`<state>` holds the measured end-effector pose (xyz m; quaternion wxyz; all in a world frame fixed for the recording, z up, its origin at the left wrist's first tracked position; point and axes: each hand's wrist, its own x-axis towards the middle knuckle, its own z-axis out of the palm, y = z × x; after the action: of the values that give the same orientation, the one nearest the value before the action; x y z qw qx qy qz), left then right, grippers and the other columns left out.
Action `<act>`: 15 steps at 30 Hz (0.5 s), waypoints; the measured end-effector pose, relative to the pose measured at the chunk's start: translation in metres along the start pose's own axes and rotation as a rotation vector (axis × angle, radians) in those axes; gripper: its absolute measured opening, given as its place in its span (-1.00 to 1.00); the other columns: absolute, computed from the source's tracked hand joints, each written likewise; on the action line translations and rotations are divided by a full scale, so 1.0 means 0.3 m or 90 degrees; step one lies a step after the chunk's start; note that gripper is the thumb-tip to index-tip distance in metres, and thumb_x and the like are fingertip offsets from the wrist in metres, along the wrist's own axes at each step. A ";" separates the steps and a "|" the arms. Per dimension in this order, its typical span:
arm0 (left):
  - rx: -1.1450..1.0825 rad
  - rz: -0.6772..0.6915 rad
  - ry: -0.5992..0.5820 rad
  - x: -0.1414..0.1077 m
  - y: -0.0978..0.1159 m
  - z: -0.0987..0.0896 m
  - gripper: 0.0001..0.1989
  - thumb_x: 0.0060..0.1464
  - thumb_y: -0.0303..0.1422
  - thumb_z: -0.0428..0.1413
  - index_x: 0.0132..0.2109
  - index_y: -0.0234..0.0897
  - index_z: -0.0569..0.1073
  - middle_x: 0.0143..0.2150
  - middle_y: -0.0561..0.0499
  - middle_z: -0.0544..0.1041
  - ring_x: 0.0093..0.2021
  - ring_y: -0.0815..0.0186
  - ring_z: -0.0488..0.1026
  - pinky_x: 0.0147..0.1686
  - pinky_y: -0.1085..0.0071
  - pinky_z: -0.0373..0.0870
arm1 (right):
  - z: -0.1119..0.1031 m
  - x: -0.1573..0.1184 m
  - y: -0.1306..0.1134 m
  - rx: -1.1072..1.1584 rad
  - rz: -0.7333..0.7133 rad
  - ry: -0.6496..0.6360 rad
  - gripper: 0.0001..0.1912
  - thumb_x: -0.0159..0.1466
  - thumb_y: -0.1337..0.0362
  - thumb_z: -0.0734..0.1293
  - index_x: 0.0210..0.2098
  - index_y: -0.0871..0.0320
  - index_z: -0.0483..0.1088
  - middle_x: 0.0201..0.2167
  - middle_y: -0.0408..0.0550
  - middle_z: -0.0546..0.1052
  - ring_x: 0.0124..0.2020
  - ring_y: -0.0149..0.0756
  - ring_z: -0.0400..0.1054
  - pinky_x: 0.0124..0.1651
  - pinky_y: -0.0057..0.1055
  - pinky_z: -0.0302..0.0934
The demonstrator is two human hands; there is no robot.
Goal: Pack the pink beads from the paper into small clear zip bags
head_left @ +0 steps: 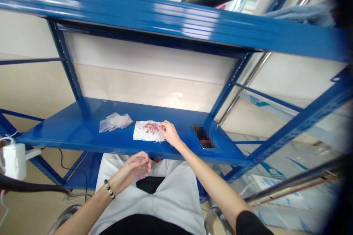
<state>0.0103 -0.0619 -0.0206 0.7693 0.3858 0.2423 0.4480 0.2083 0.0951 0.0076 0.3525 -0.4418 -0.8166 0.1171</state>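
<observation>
Pink pieces (pixel 150 127) are lying on a crumpled white sheet (pixel 138 134) mid-way along the blue shelf (pixel 77 128). From the left, a loose stack of clear bags (pixel 116 122) is sitting nearby; your left hand (pixel 137 165) is gripping a clear pouch (pixel 132 159) before the shelf edge; your right hand (pixel 168 133) is pinching at the pieces, possibly holding one, I cannot tell; a phone (pixel 204 137) is lying farther right.

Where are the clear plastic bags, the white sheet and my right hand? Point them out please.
Clear plastic bags (pixel 116 122): head view, middle of the loose pile.
White sheet (pixel 138 134): head view, a bare patch near its left edge.
Right hand (pixel 170 133): head view, back of the hand.
</observation>
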 end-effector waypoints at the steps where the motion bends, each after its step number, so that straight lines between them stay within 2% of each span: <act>1: 0.016 0.001 0.019 0.005 -0.006 -0.006 -0.78 0.13 -0.25 0.20 -0.29 -0.33 0.39 -0.32 -0.07 0.43 -0.37 0.33 0.41 -0.48 0.49 0.23 | 0.011 0.025 0.016 -0.032 0.006 -0.014 -0.85 0.29 0.34 0.30 -0.32 0.17 0.54 -0.37 -0.06 0.47 -0.33 -0.34 0.35 -0.21 -0.46 0.16; 5: 0.059 0.005 0.056 -0.005 -0.029 -0.017 -0.73 0.15 -0.21 0.17 -0.33 -0.36 0.39 -0.37 -0.05 0.42 -0.42 0.38 0.38 -0.50 0.50 0.23 | 0.046 0.081 0.073 -0.140 0.031 -0.041 -0.82 0.29 0.38 0.29 -0.27 0.14 0.56 -0.32 -0.03 0.51 -0.29 -0.32 0.37 -0.19 -0.46 0.16; 10: 0.066 -0.012 0.025 -0.023 -0.029 -0.006 -0.73 0.16 -0.21 0.16 -0.33 -0.36 0.40 -0.38 -0.06 0.43 -0.43 0.38 0.38 -0.50 0.50 0.23 | 0.051 0.131 0.131 -0.171 0.038 -0.057 -0.88 0.24 0.38 0.35 -0.31 0.13 0.57 -0.33 -0.03 0.55 -0.28 -0.30 0.40 -0.21 -0.47 0.17; 15: 0.043 -0.034 0.000 -0.003 -0.028 0.009 -0.75 0.13 -0.23 0.19 -0.32 -0.34 0.38 -0.40 -0.05 0.44 -0.45 0.39 0.38 -0.50 0.50 0.20 | 0.057 0.157 0.140 -0.188 0.039 -0.053 -0.90 0.21 0.30 0.41 -0.42 0.16 0.56 -0.38 -0.02 0.55 -0.27 -0.26 0.40 -0.21 -0.45 0.18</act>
<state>0.0159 -0.0661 -0.0259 0.7675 0.4052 0.2675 0.4186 0.2064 0.1595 -0.0036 0.2456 -0.5081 -0.8252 0.0246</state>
